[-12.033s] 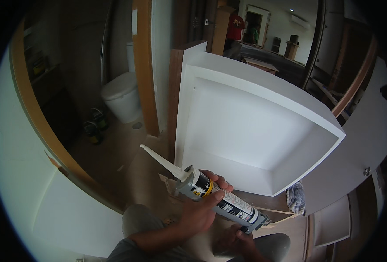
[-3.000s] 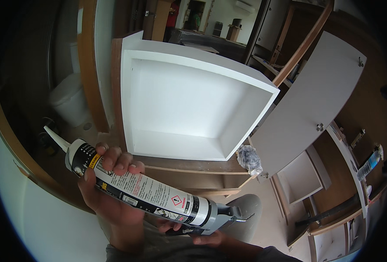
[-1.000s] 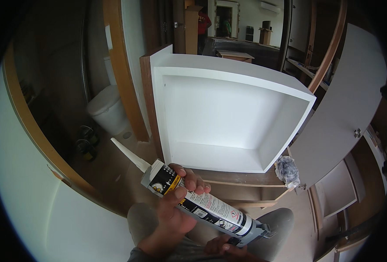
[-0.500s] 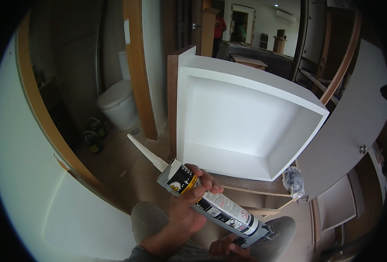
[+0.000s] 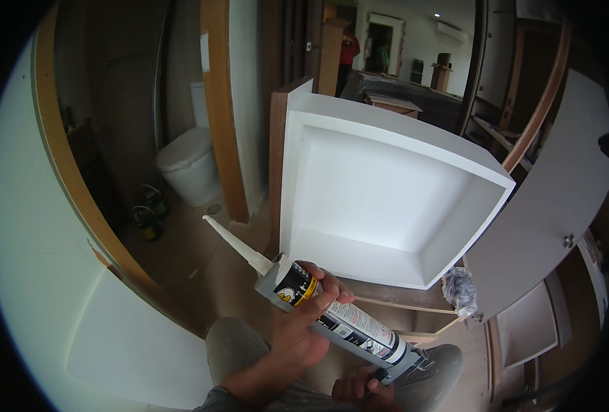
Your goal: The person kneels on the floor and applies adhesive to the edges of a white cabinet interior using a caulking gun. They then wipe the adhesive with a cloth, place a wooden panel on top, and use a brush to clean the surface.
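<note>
A caulking gun [image 5: 363,353], loaded with a black, white and yellow sealant cartridge [image 5: 359,324], lies slantwise in front of me. Its long pale nozzle [image 5: 235,244] points up to the left. My left hand [image 5: 301,329] is closed around the front of the gun and cartridge, thumb and fingers wrapped over the label. At the rear end, low in the view, my right hand [image 5: 356,388] is closed on the gun's dark handle; part of the grip is hidden. Just beyond the gun stands a white open-fronted cabinet box [image 5: 400,113] with a brown side panel [image 5: 277,158].
A crumpled plastic-wrapped bundle [image 5: 460,291] sits by the box's lower right corner, near a leaning grey door panel [image 5: 545,199]. To the left, a wooden door frame [image 5: 223,117] borders a bathroom with a toilet [image 5: 187,165] and buckets [image 5: 146,223]. A person in red [image 5: 347,51] stands far back.
The caulking gun has shifted slightly right and down at its front end, with both hands still holding it. The cabinet box appears a little lower in view.
</note>
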`<state>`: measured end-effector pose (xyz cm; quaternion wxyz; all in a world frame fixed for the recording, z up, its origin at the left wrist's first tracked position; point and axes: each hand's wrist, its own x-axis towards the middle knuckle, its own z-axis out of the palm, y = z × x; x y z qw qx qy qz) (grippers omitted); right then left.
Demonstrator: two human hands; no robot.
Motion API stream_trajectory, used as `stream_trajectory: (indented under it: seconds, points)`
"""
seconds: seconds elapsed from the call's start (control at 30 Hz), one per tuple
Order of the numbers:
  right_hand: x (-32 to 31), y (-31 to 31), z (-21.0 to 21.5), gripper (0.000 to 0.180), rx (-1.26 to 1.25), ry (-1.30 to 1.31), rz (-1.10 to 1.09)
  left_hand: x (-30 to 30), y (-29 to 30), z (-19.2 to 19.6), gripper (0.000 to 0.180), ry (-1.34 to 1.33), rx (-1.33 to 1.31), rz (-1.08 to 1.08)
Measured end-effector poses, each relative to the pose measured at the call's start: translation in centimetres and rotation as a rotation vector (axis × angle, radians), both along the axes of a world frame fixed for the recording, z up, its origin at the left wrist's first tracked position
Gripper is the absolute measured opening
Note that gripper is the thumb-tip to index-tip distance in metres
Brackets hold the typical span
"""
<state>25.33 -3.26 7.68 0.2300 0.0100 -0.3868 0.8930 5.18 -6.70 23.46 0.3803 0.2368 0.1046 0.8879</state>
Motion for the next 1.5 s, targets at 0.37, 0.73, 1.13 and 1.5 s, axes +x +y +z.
stream_trajectory:
  seconds: [0.37, 0.73, 1.13, 1.5]
  points:
    - [1.7, 5.8, 9.0, 0.037, 0.868, -0.810, 0.004, 0.8, 3.2, -3.3, 0.038, 0.567, -0.422, 0.373]
    - [-5.2, 5.9, 20.4, 0.040, 0.778, -0.050, -0.755, 3.6, 6.0, -7.4, 0.043, 0.747, -0.496, 0.498]
    - [-5.1, 8.2, 19.6, 0.030, 0.865, -0.194, -0.811, 3.3, 6.7, -8.2, 0.041, 0.990, -0.700, 0.615]
    - [-3.1, 22.1, 9.8, 0.046, 0.387, -0.779, -0.766, -6.5, 2.6, -7.0, 0.036, 0.503, -0.824, 0.637]
